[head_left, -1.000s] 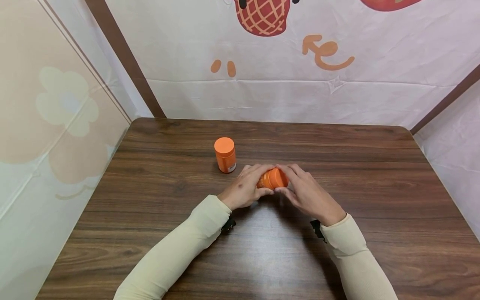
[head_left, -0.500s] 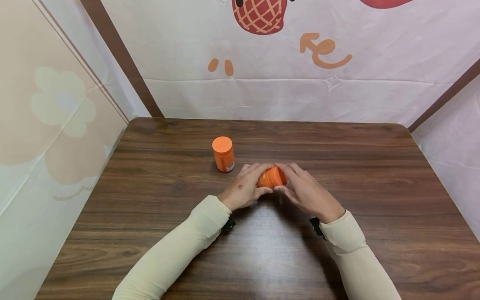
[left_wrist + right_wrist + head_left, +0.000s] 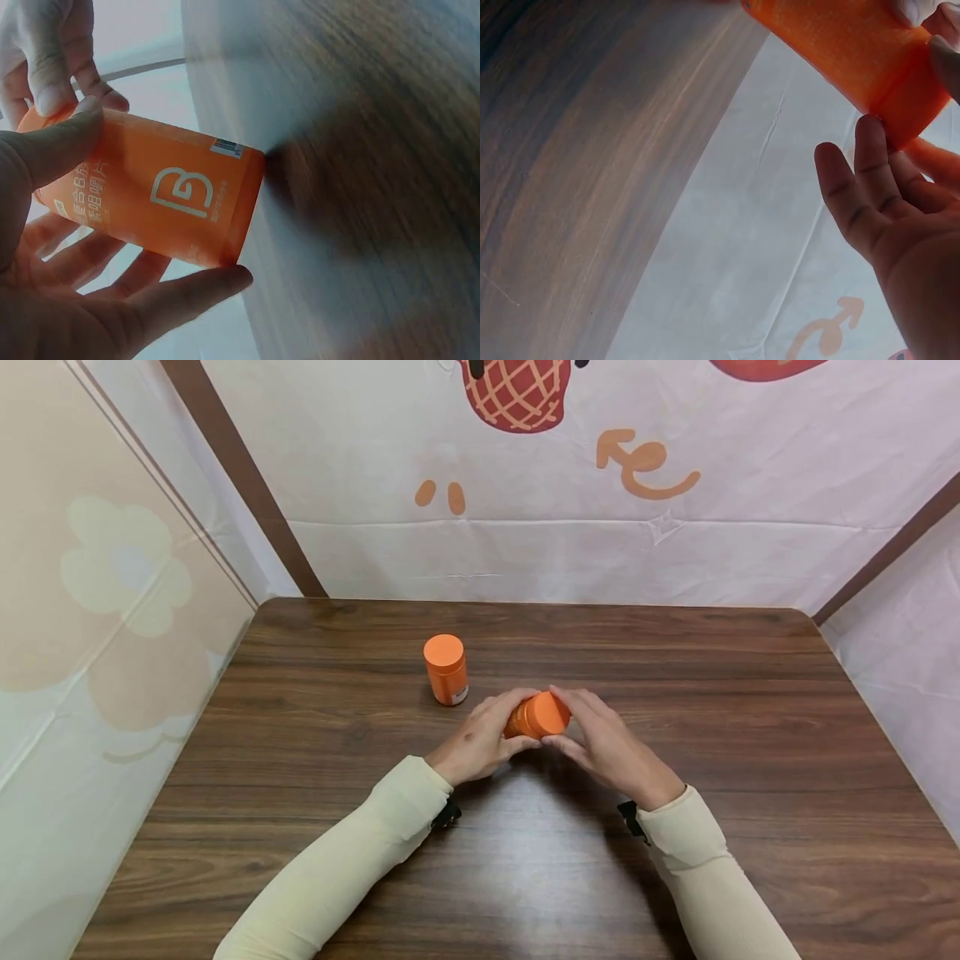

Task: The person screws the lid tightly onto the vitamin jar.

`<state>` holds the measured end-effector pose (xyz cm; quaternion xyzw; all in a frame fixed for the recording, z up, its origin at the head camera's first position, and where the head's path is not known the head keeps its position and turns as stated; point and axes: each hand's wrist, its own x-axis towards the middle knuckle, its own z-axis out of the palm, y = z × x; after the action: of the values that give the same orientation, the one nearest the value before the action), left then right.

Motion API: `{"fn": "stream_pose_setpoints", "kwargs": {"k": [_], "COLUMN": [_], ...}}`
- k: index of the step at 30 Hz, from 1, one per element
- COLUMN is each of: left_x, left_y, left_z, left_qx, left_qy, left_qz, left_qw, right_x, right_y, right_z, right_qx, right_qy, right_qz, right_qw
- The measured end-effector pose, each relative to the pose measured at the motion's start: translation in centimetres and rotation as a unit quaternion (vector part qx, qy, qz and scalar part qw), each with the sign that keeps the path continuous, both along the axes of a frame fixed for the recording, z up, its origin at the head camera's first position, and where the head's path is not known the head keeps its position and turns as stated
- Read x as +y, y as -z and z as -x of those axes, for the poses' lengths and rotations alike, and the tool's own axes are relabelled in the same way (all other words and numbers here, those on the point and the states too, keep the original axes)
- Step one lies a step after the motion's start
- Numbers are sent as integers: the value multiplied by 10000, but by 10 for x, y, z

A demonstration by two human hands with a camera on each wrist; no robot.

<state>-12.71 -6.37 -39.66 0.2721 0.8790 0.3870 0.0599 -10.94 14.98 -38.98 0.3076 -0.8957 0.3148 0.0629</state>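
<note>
An orange vitamin bottle [image 3: 519, 721] is tilted, its cap [image 3: 550, 714] toward the right. My left hand [image 3: 474, 741] holds the bottle's body, thumb across the near side and fingers beneath, as the left wrist view shows. White lettering and a large B mark the bottle [image 3: 176, 187] there. My right hand [image 3: 611, 745] grips the cap end between thumb and fingers. In the right wrist view some of its fingers are spread beside the cap [image 3: 911, 101]. A second orange bottle [image 3: 447, 672], capped, stands upright beyond my left hand.
Brown wood-grain table [image 3: 300, 735] lies under both hands. A pale printed curtain [image 3: 360, 552] hangs behind its far edge, with more printed cloth [image 3: 135, 693] along the left side.
My left hand and the held bottle have shifted slightly left, and the cap's top shows a little more toward the camera. Both hands stay on the bottle; the second bottle stands as before.
</note>
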Motion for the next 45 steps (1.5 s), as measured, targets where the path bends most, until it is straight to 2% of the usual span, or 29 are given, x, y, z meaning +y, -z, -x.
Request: {"fn": "stream_pose_setpoints", "kwargs": {"k": [6, 13, 19, 24, 29, 35, 45], "left_x": [6, 16, 26, 36, 47, 59, 81], "left_y": [2, 4, 7, 6, 8, 7, 8], "left_z": [2, 9, 18, 24, 31, 38, 45], "left_qx": [-458, -843, -1114, -1106, -1124, -981, -1083], "left_qy": [47, 75, 57, -33, -81, -290, -588], "left_qz": [-350, -542, -689, -584, -591, -415, -408], "left_qw": [9983, 9949, 9914, 9921, 9919, 9939, 9915], "right_x": [4, 10, 16, 23, 32, 39, 49], "right_y": [0, 1, -1, -2, -1, -2, -3], "right_z": [0, 3, 6, 10, 14, 17, 22], "right_qx": [-306, -104, -137, -148, -381, -496, -649], "right_qy": [295, 468, 546, 660, 898, 1152, 1531], "right_qz": [144, 92, -88, -224, -401, -556, -631], "right_qw": [9990, 9988, 9984, 9975, 9944, 9905, 9841]}}
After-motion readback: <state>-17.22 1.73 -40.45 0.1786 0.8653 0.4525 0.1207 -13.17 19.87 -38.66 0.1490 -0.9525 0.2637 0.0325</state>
